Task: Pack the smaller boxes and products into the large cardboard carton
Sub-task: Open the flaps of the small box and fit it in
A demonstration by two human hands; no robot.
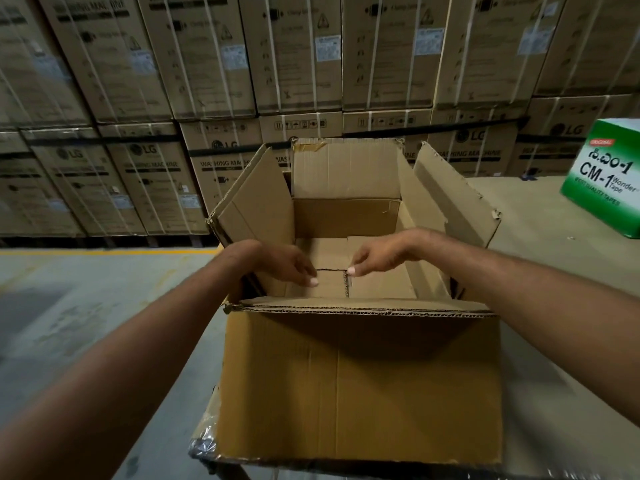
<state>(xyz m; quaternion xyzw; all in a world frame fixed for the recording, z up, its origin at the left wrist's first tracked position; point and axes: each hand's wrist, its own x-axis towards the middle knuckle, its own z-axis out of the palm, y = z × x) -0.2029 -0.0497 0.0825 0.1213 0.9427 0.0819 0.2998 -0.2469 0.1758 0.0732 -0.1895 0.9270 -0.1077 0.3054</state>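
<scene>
Carton [346,382] sits open on table [540,220], top flaps up. Both hands are inside, low. Left hand [294,266] has loose fingers, with its thumb pressing on a bottom flap [325,252]. Right hand [375,259] has fingertips at the flap seam; can't tell if it pinches. Green tape box [606,181] sits far right, well apart. Strapped boxes [214,57] are stacked behind.

I take the large carton [360,386] as my mark; it stands on a table [540,223]. Inside the carton, down at its bottom flaps [325,251], I see the left hand [287,263] left of the middle seam and the right hand [381,254] just right of it, fingertips meeting near the seam. To the carton's right and farther back, a tape box [602,178] sits on the same table. Behind the carton rises a wall of stacked cartons [221,64]. To its left lies the floor [86,289].
</scene>
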